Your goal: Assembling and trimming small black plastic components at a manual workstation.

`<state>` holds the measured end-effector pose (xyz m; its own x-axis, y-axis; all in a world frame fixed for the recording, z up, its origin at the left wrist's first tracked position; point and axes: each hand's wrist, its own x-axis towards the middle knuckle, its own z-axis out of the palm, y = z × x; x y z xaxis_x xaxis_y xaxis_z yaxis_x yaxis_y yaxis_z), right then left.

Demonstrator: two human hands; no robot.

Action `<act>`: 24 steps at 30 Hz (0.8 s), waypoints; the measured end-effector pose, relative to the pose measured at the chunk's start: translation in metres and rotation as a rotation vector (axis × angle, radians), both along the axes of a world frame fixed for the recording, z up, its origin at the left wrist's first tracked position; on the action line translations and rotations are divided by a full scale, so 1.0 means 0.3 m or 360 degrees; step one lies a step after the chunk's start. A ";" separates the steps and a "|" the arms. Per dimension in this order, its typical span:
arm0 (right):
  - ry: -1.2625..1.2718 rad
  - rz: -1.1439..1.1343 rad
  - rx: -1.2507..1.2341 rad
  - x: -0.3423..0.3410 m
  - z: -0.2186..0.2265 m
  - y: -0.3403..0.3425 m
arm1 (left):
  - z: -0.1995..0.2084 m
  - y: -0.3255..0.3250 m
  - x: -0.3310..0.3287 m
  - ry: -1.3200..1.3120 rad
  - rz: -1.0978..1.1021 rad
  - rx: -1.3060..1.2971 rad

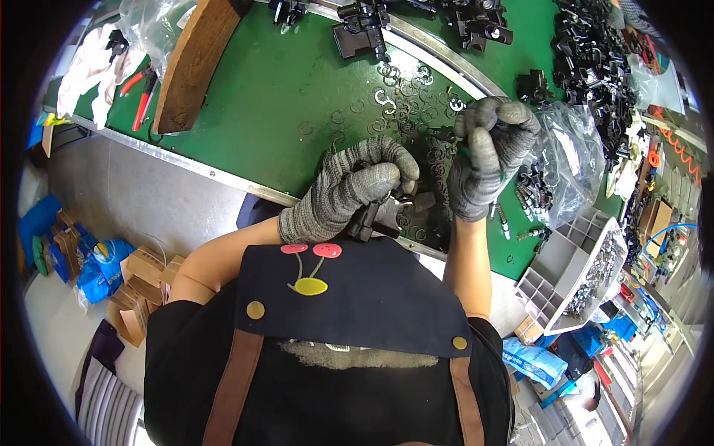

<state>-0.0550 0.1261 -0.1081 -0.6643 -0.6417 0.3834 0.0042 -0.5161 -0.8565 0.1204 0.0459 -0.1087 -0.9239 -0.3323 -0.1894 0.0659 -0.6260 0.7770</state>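
Grey knitted work gloves cover both hands. My left hand is closed round a black metal part at the table's near edge, and its fingers hide much of that part. To the right and a little farther off, my right hand is raised over the table with its fingers curled in. What they hold, if anything, I cannot make out. Between and beyond the hands, many small C-shaped retaining clips lie scattered on the green tabletop.
Black metal assemblies stand at the back, with a big heap of black parts at the right. Near my right hand are a clear plastic bag, small pins and a grey divided tray. Left lie a wooden board and red-handled pliers.
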 end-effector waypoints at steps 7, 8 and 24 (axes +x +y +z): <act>-0.0344 0.0303 -0.0222 0.000 0.358 0.032 | -0.027 0.058 -0.013 0.0179 0.0072 0.0138; -0.0327 0.0297 -0.0213 0.018 0.389 0.025 | -0.027 0.056 -0.009 0.0235 0.0078 0.0181; -0.0118 0.0337 0.0110 0.225 0.439 0.041 | -0.002 0.086 0.005 0.0194 0.0119 -0.0255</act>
